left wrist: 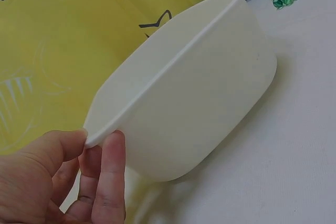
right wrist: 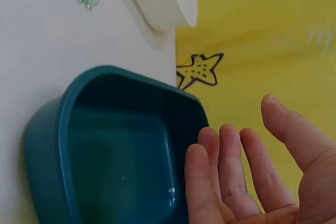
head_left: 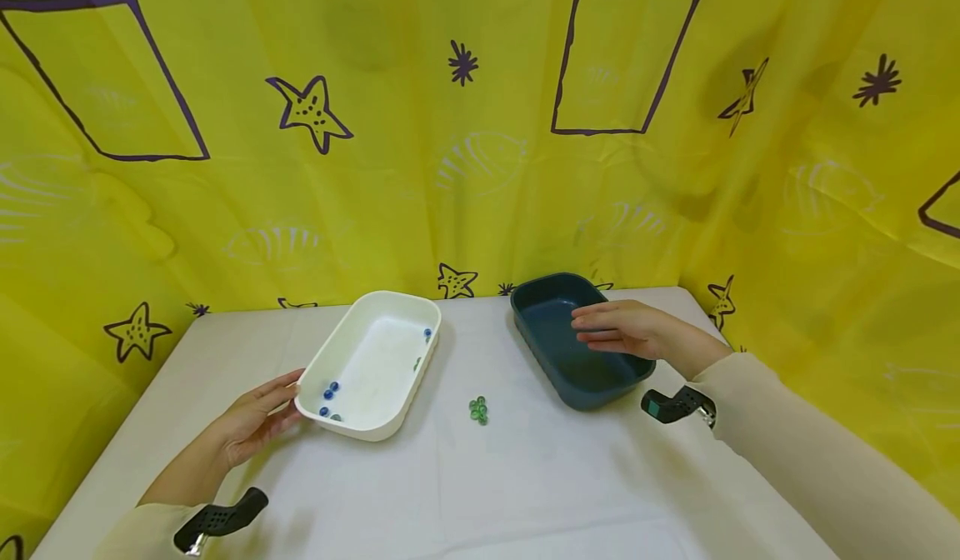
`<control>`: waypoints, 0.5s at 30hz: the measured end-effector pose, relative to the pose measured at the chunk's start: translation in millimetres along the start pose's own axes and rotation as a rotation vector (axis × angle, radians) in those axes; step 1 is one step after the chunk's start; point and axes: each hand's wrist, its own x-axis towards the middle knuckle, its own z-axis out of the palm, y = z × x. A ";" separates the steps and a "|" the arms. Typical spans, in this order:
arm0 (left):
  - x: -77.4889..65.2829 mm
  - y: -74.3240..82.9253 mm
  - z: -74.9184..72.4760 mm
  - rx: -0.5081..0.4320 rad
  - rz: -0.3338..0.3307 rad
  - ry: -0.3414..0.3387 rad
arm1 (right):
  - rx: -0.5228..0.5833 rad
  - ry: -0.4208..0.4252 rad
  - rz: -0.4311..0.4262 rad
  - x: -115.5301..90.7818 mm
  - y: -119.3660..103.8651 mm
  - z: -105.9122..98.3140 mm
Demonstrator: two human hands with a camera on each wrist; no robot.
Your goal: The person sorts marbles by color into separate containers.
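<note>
My left hand (head_left: pixel 257 424) pinches the near left corner of a white plastic basin (head_left: pixel 310 407). In the left wrist view the thumb (left wrist: pixel 72 142) lies at its rim and the fingertips press the outer wall. Inside that basin, several blue marbles (head_left: pixel 331 390) and a green one (head_left: pixel 417 364) sit near the walls. Over the right side of a dark teal basin (head_left: pixel 534 345) hovers my right hand (head_left: pixel 626 329), its fingers extended and holding nothing. The right wrist view shows the teal basin's floor (right wrist: pixel 121 166) without marbles.
Between the two basins a small cluster of green marbles (head_left: pixel 478 410) lies on the white tablecloth (head_left: pixel 480 493). A yellow curtain (head_left: pixel 390 185) with drawn stars and fish hangs behind the table and along both sides.
</note>
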 end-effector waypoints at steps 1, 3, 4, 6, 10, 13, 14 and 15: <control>0.0 -0.1 -0.1 0.000 0.000 0.000 | 0.003 0.001 -0.002 -1.4 0.8 -2.9; -0.3 -0.1 -0.2 -0.003 0.002 -0.002 | 0.009 -0.003 -0.008 -3.7 2.8 -9.3; -0.4 0.0 -0.3 -0.005 0.002 -0.004 | 0.012 -0.004 -0.010 -4.9 3.8 -12.1; -0.5 0.1 -0.3 -0.007 0.004 -0.007 | 0.023 -0.007 -0.011 -6.9 5.9 -18.0; -0.4 0.4 0.1 -0.005 0.009 -0.008 | 0.042 -0.007 -0.013 -11.3 10.6 -27.9; -0.1 0.3 0.1 -0.005 0.009 -0.004 | 0.059 0.003 -0.009 -15.1 13.6 -34.3; 0.0 0.2 0.1 -0.008 0.008 -0.004 | 0.066 0.011 -0.006 -16.2 14.4 -36.4; 0.1 0.2 0.0 -0.008 0.008 -0.003 | 0.075 0.017 -0.005 -17.6 14.9 -38.3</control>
